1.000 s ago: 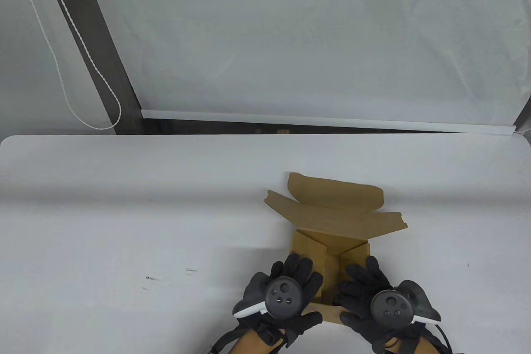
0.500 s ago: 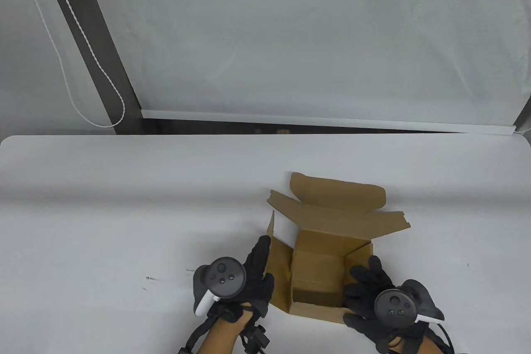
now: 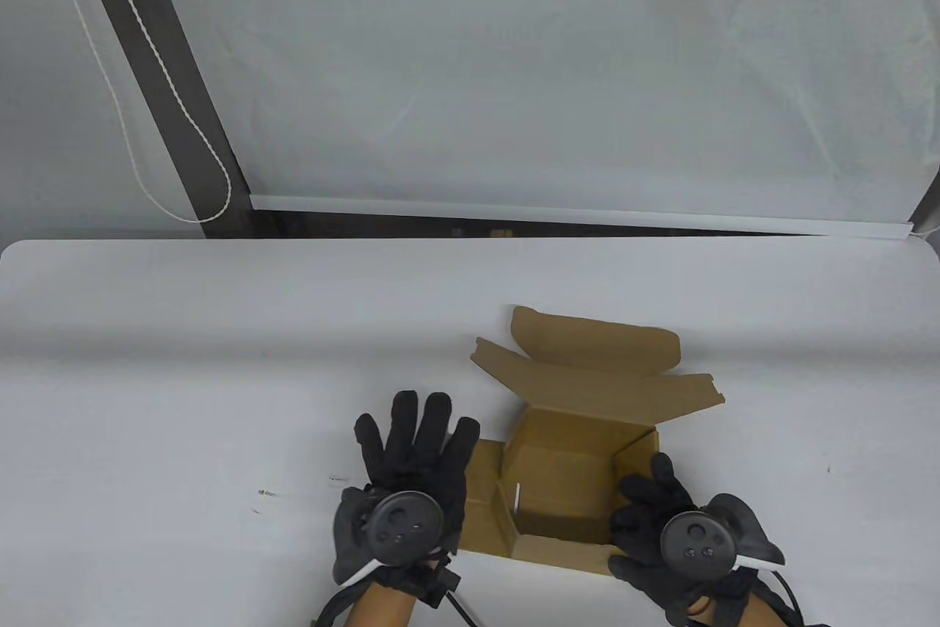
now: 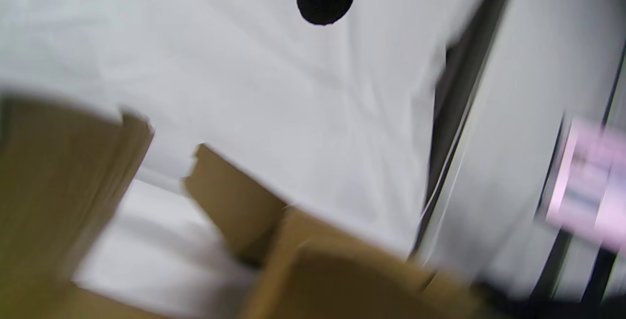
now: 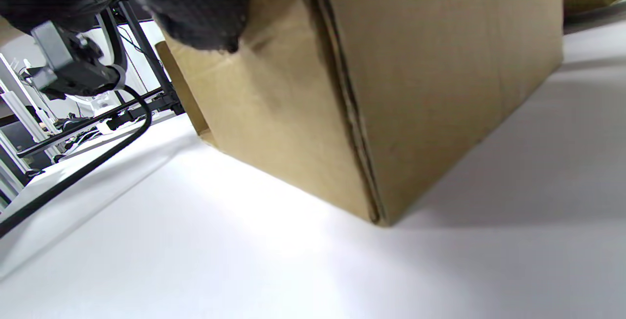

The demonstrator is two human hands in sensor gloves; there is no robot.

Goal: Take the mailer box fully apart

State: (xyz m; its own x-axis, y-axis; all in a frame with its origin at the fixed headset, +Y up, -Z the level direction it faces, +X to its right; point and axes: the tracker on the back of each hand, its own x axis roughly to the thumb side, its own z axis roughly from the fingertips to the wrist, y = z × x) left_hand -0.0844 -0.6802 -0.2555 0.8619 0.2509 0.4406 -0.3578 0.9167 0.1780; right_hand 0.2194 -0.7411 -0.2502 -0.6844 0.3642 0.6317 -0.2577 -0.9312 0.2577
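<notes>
A brown cardboard mailer box (image 3: 569, 473) stands open on the white table, its lid (image 3: 595, 348) folded back at the far side. Its left wall (image 3: 481, 502) lies flat on the table. My left hand (image 3: 411, 469) is spread flat, palm down, over the flap's left edge, holding nothing. My right hand (image 3: 653, 517) grips the box's near right corner, fingers over the right wall. The right wrist view shows that corner (image 5: 371, 162) close up with a fingertip (image 5: 205, 20) on it. The left wrist view is blurred and shows cardboard (image 4: 234, 211).
The white table (image 3: 220, 377) reaches to its far edge near a window sill (image 3: 573, 212). A blind cord (image 3: 169, 164) hangs at the back left. Cables and a metal frame (image 5: 73, 89) show beside the table in the right wrist view.
My left hand pulled the box's left wall outward and pressed it flat on the table, then spread open. The right hand stayed on the right corner.
</notes>
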